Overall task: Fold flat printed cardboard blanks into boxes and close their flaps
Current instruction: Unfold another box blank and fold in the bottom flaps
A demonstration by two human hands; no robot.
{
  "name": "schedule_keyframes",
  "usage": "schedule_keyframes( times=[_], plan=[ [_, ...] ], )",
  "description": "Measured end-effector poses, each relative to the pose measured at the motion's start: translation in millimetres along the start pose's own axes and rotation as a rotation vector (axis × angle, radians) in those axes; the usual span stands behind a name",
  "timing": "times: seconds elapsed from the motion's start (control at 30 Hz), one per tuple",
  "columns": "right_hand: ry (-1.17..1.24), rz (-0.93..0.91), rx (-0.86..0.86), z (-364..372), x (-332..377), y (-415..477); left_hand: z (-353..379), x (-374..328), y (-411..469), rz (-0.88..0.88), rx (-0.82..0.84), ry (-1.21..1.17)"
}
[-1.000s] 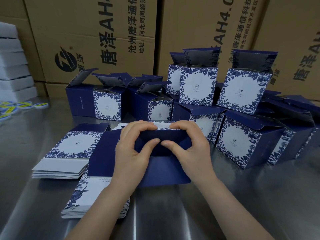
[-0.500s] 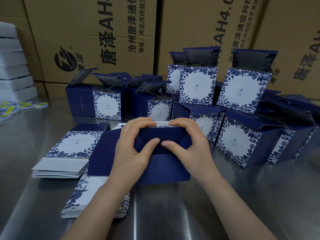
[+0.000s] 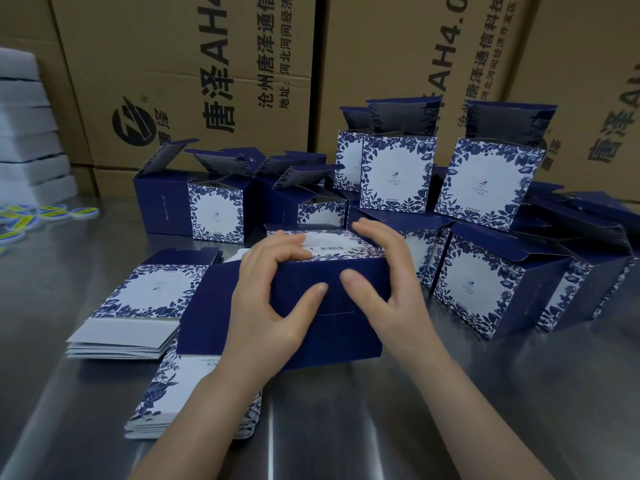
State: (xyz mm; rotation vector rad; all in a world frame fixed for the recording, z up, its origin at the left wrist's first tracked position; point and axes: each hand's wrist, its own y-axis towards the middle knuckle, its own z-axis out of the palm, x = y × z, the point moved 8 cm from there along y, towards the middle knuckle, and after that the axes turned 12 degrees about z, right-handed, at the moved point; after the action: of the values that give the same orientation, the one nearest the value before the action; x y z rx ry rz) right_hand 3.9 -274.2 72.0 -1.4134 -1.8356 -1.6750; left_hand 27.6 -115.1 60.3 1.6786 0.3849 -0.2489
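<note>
Navy box (image 3: 333, 336) flap shut; right hand (image 3: 391, 289) loosened.

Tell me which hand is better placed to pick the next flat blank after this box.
Left. The left hand is on the side of both stacks of flat blanks; the right hand would probably have to cross over the box.

On the wall of cartons you face, all print runs sideways. The left carton (image 3: 194, 81) reads "唐泽AH", "沧州唐泽通信" and "地址:河北河间经济", beside a round logo (image 3: 133, 122). The middle carton (image 3: 391, 64) shows "AH4.0" and "唐泽通信科技"; the right carton (image 3: 595, 81) shows "唐泽A". The barcode strip (image 3: 329, 249) on the dark blue box (image 3: 332, 306) nearest you is too small to read.
</note>
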Motion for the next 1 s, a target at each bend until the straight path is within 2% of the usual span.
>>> schedule_keyframes(
  times=[0.13,0.2,0.3,0.43,0.57,0.67,0.77,0.87,1.0],
  plan=[
    [0.092,0.103,-0.165,-13.2,-5.4,2.0,1.6,-14.9,1.5,0.195,-0.009,0.165],
    [0.052,0.084,-0.188,-15.0,-1.1,1.3,4.5,-19.1,1.2,0.275,-0.006,0.248],
    [-0.035,0.051,-0.112,-5.3,4.3,-0.7,7.7,-21.4,1.6,0.325,0.001,0.288],
    [-0.060,0.159,0.017,9.1,-4.3,-0.9,11.8,-19.5,1.5,0.324,0.062,0.242],
    [0.016,0.258,0.056,14.5,-14.1,1.1,20.3,-27.1,-0.1,0.342,0.140,0.175],
    [0.164,0.346,0.050,17.1,-28.0,2.0,21.9,-32.4,-0.7,0.361,0.153,0.100],
    [0.372,0.434,0.020,16.9,-44.1,2.6,12.8,-28.4,1.1,0.329,0.054,0.013],
    [0.590,0.532,-0.016,15.1,-59.3,3.5,-4.8,-15.2,0.2,0.232,-0.138,0.014],
    [0.863,0.618,-0.042,14.2,-67.7,3.8,-29.7,13.3,-5.4,-0.010,-0.427,0.034]
  ],
)
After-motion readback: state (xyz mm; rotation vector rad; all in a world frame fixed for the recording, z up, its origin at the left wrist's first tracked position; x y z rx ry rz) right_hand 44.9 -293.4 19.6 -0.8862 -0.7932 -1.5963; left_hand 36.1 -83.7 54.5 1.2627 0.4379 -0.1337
